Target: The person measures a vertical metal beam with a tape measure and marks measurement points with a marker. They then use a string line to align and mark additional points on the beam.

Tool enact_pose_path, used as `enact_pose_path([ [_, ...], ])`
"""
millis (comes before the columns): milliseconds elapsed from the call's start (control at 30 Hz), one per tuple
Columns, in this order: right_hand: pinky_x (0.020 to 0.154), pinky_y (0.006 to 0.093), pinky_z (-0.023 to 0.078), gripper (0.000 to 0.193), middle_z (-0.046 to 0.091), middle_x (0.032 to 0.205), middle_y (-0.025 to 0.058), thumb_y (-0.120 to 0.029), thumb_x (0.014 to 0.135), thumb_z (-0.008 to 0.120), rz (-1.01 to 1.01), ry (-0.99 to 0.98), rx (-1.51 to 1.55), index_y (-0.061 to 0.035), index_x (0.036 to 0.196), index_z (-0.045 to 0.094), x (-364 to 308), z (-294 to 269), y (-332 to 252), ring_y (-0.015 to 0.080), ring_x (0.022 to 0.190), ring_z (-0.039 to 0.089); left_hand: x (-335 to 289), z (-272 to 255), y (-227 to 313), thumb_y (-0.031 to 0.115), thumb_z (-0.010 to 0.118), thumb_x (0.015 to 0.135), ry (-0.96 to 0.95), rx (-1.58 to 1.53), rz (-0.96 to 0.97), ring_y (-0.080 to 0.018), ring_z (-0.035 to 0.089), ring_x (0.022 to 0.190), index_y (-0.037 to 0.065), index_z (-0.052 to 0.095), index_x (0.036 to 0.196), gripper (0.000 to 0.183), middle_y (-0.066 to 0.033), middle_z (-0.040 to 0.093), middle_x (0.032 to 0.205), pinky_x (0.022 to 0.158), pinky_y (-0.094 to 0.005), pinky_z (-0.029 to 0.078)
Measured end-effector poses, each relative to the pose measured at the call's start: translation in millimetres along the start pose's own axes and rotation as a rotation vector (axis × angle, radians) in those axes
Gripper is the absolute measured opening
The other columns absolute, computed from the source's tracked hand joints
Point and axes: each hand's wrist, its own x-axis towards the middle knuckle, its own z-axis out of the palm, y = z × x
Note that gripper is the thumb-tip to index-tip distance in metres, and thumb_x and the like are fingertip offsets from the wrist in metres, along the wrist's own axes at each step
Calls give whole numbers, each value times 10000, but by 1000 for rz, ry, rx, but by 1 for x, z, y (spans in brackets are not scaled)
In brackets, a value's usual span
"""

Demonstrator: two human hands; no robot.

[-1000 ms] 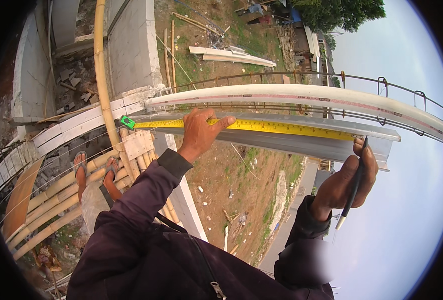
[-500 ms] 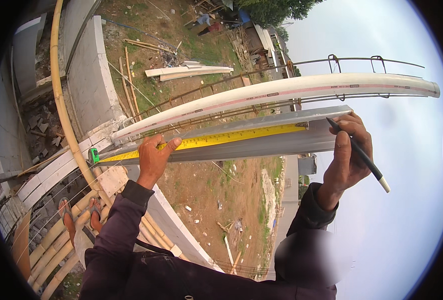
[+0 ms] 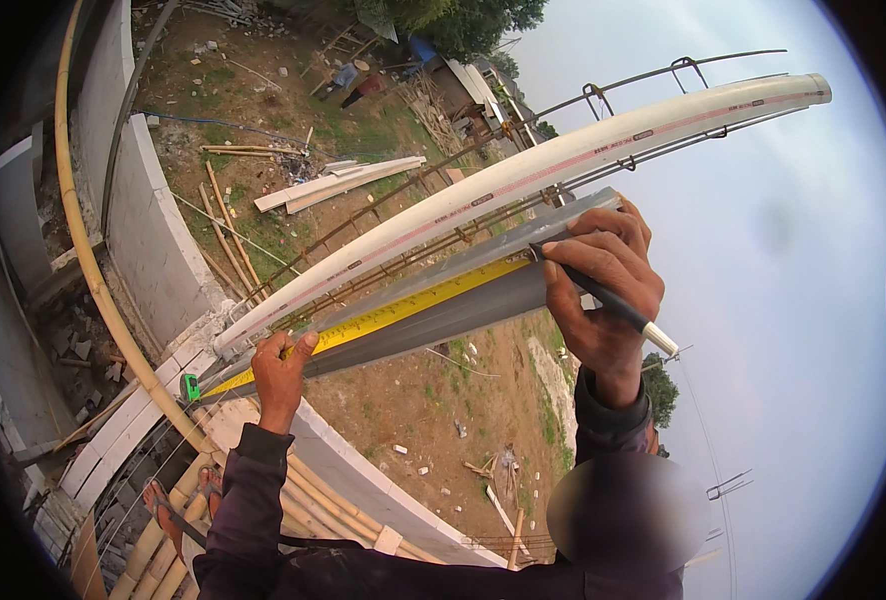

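Observation:
A grey channel-shaped metal profile (image 3: 433,318) slants up and to the right, and a yellow tape measure blade (image 3: 403,308) lies along its inside. My left hand (image 3: 280,382) pinches the blade against the profile, thumb on top. At the blade's lower left end sits its green case (image 3: 191,387), apart from my hand. My right hand (image 3: 613,300) grips a black pencil-like marking tool (image 3: 618,305) with a white butt. Its tip is at the blade's far end, seemingly touching the profile, while those fingers also bend over the profile's upper end.
Beside the profile rises a white plastic pipe (image 3: 483,200) along a rebar cage (image 3: 588,95). Bamboo poles (image 3: 93,265) and block walls (image 3: 173,230) lie left; my sandalled feet (image 3: 168,505) stand on bamboo. Far below are boards (image 3: 338,185) and people (image 3: 353,85).
My right hand has moved in over the profile's end, bringing the tool's tip to the blade's end. My left hand still pinches the blade. The whole view has tilted and shifted.

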Motion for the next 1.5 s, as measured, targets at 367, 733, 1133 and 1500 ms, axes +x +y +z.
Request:
enact_pose_path([
  [367, 1045, 543, 395, 129, 656, 766, 82, -8, 722, 708, 48, 126, 193, -35, 847, 692, -8, -2, 5, 268, 871, 648, -1, 3, -11, 523, 732, 856, 22, -6, 34, -242, 343, 656, -7, 397, 631, 666, -96, 356, 597, 595, -416, 309],
  [733, 808, 391, 507, 207, 618, 727, 101, -148, 966, 610, 310, 733, 549, 34, 1061, 638, -85, -18, 0, 194, 731, 603, 6, -62, 12, 570, 518, 987, -382, -238, -51, -84, 347, 642, 93, 488, 678, 569, 35, 398, 656, 595, -268, 267],
  [1133, 538, 289, 436, 134, 630, 703, 98, -85, 926, 645, 377, 332, 1128, 28, 992, 673, -155, 84, -76, 166, 597, 594, -15, -81, 47, 492, 424, 1049, -599, -403, -201, -125, 342, 675, 92, 493, 711, 528, 15, 386, 686, 666, -284, 291],
  [1500, 835, 336, 497, 275, 653, 1059, 133, -143, 929, 625, 776, -150, 1285, 8, 1157, 605, -272, 215, -157, 220, 961, 634, -123, -78, 2, 516, 514, 1011, -362, -69, -180, -101, 490, 843, 7, 627, 878, 539, -3, 508, 832, 792, -289, 422],
])
